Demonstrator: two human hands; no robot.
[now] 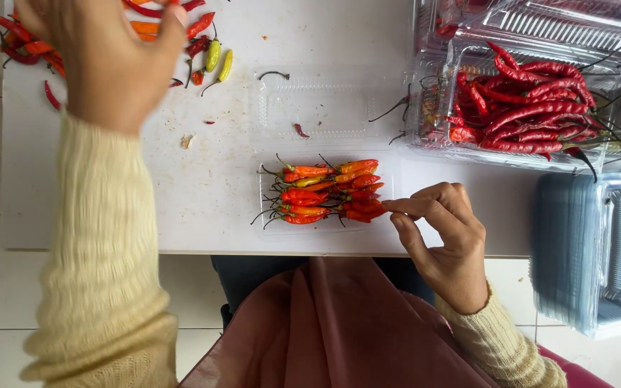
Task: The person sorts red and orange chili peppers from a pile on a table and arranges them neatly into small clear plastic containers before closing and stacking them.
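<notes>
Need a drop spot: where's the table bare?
Bare: white table between the left hand and the filled chilli tray. Crowded: loose chillies top left, long red chillies' container top right, stacked trays right.

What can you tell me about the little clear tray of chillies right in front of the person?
The small clear tray is a shallow, see-through plastic clamshell, its empty lid half lying open behind it on the white table. It holds small red and orange chillies laid sideways in neat rows, thin stems pointing left. The right hand pinches at the tips along its right edge. The left hand is away, over loose chillies.
</notes>
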